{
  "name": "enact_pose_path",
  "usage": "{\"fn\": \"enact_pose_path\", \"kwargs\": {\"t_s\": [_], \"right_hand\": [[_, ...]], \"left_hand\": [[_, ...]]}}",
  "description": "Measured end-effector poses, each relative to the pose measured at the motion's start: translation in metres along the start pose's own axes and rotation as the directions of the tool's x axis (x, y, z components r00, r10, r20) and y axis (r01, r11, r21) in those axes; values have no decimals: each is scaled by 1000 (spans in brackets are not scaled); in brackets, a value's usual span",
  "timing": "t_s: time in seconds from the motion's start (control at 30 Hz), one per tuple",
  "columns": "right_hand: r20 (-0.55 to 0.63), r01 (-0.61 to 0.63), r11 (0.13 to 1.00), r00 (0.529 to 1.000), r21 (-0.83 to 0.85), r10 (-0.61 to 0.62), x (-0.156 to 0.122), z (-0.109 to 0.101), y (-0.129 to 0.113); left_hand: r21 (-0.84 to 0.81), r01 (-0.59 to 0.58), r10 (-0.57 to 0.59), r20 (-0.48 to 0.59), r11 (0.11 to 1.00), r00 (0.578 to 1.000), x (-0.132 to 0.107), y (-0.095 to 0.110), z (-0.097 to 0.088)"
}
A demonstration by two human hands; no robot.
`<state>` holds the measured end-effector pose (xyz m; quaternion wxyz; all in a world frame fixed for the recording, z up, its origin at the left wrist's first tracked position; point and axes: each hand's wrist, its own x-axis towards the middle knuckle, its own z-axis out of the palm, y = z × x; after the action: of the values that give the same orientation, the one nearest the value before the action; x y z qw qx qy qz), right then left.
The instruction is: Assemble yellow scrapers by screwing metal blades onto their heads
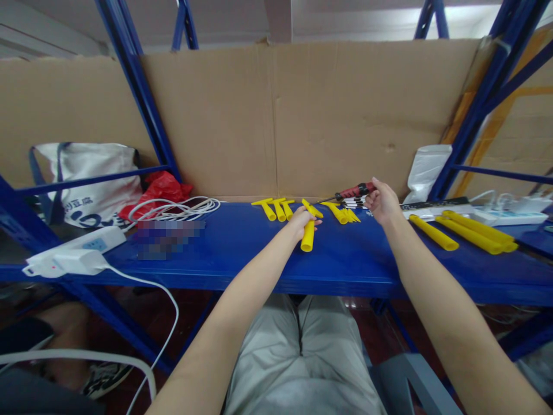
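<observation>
Gripping a yellow T-shaped piece (307,239), the left hand (301,223) has its fingers wrapped round the stem over the middle of the blue counter (242,253), with the stem's round end pointing toward the front edge and the crossbar toward the back edge. Fingers of the right hand (382,202) are closed about the rear of a red-handled screwdriver (356,190), whose thin shaft points left, its tip near the crossbar; whether the two touch, I cannot tell. Along the back edge, left of the left hand, three more yellow T pieces (280,214) lie side by side. Between the hands, also toward the back edge, lie another yellow T piece (337,213), some small yellow parts (352,216) just beside it, and black-and-white items (354,202) too small to make out. Near the right end of the counter are plain yellow tubes (434,233), with a white power strip (503,217) behind them and a white pouch (427,167) standing at the back edge. Toward the left end lie a coiled white cable (181,211), a red plastic bag (162,193) and a white cloth bag (97,178), while a white socket block (97,239) sits near the front left corner.
</observation>
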<state>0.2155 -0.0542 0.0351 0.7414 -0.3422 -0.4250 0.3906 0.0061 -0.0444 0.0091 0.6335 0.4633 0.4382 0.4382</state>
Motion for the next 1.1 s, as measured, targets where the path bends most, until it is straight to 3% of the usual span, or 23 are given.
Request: {"fn": "enact_pose_path", "kwargs": {"t_s": [0.37, 0.6, 0.87, 1.1], "right_hand": [[-12, -101, 992, 995, 81, 102, -12, 10, -12], [5, -38, 996, 999, 80, 38, -10, 9, -7], [-24, -120, 991, 992, 59, 121, -6, 5, -6], [-16, -85, 996, 996, 35, 86, -8, 7, -7]], "left_hand": [[14, -6, 6, -3, 1000, 1000, 1, 1, -1], [22, -5, 5, -2, 1000, 1000, 1, 0, -1], [32, 5, -5, -11, 999, 1000, 0, 1, 0], [21, -8, 8, 17, 1000, 1000, 0, 0, -1]]}}
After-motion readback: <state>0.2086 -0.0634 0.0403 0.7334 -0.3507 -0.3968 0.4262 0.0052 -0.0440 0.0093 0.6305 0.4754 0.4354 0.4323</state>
